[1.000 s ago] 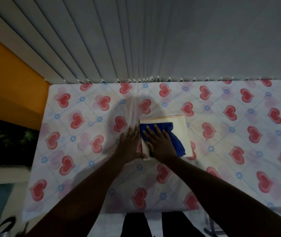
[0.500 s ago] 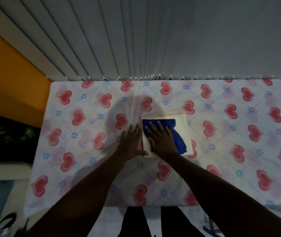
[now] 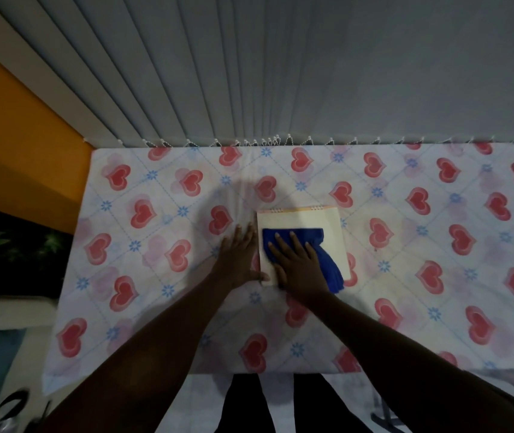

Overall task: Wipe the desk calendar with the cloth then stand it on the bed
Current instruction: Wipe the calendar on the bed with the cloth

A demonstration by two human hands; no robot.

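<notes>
**Wiping under way, standing still to do**

I see the desk calendar (image 3: 301, 228) lying flat mid-bed (image 3: 437, 276). My right hand (image 3: 296, 264), fingers spread, presses the cloth (image 3: 309, 240) onto it; my left hand (image 3: 238, 259) lies open at the calendar's left edge, probably steadying it.

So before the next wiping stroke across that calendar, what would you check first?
1. Desk calendar lies flat on the bed: ok.
2. Left hand steadies its left edge, thumb on the near corner: ok.
3. Right hand presses flat on the blue cloth: ok.
4. Cloth covers the strip to be wiped next: not ok, the band near the spiral binding is bare.
5. Cloth stays on the calendar: not ok, its tail trails past the near edge.
6. Surface already clean: cannot tell, too dim.
</notes>
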